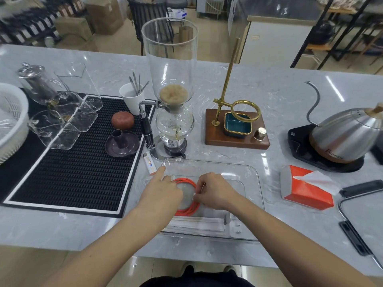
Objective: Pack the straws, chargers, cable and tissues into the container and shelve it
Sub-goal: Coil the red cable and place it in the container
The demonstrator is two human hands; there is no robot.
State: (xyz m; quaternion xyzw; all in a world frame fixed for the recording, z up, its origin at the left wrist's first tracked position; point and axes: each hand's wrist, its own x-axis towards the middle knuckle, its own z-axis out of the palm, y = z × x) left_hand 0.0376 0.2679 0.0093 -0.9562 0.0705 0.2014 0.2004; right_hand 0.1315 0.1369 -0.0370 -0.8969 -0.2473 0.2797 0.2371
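A clear plastic container [256, 177] sits on the marble counter in front of me. Inside it lies a coiled orange cable [187, 209]. My left hand [163, 189] rests on the coil's left side with its index finger stretched toward the container's far left corner. My right hand [213, 190] pinches the coil's right side. Wrapped straws [196, 223] lie along the near wall, and a white charger [236, 228] sits at the near right corner. An orange tissue pack [306, 189] lies on the counter to the right of the container.
A glass siphon brewer [172, 100] stands just behind the container, with a lighter [149, 163] beside it. A black bar mat [83, 154] holds glassware at the left. A wooden drip stand [237, 129], a kettle [344, 137] and the container's lid [364, 214] lie to the right.
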